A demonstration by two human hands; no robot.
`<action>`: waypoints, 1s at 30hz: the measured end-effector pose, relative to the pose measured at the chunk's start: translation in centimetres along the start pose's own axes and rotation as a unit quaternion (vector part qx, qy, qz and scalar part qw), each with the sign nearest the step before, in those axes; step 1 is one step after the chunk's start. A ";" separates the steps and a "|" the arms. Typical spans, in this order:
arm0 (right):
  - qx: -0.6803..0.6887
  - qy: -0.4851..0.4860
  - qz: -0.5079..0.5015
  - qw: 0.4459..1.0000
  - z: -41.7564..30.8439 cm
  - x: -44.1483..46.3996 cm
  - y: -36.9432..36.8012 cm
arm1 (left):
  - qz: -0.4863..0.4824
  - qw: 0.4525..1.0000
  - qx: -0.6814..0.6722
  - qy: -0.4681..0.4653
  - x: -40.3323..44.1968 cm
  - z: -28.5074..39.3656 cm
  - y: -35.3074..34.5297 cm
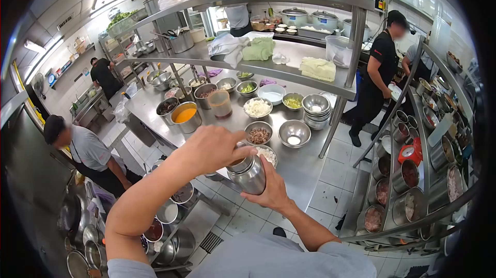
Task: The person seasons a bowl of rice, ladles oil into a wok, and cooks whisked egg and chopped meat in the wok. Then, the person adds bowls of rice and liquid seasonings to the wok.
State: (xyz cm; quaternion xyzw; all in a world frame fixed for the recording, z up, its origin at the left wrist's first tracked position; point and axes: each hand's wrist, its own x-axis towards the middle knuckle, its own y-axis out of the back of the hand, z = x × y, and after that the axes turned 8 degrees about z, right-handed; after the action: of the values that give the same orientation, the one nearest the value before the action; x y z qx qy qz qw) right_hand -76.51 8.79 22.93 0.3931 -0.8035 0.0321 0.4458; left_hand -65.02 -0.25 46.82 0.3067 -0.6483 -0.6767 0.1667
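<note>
A steel canister is held tilted over the near edge of the steel table. My right hand wraps round its side and base. At its mouth is my left hand, bent over the opening with the fingers closed; what the fingertips hold there is hidden. Just beyond the canister stand a bowl of brown chopped food and a partly covered bowl of white pieces. An almost empty steel bowl sits to their right.
Several filled bowls and a pot of orange liquid stand farther back. A steel shelf with folded cloths spans the table. Racks of pots line the right. Co-workers stand at left, right and behind.
</note>
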 end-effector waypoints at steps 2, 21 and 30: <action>0.015 -0.029 -0.038 0.999 -0.2 0.3 0.2 | 0.076 0.975 -0.110 -0.178 -0.2 -1.9 -1.1; 0.033 0.027 -0.022 0.999 -1.1 0.9 -0.7 | 0.104 0.956 -0.067 -0.265 -2.2 -4.0 -1.5; 0.099 0.040 0.008 0.994 -2.8 1.6 0.0 | 0.369 0.918 -0.066 -0.132 -4.6 -4.6 2.2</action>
State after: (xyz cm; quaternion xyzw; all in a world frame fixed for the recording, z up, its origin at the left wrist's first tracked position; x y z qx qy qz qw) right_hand -75.01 8.95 25.82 0.4275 -0.7807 0.1310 0.4365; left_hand -59.02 -1.14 50.08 -0.0579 -0.6851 -0.6429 0.3377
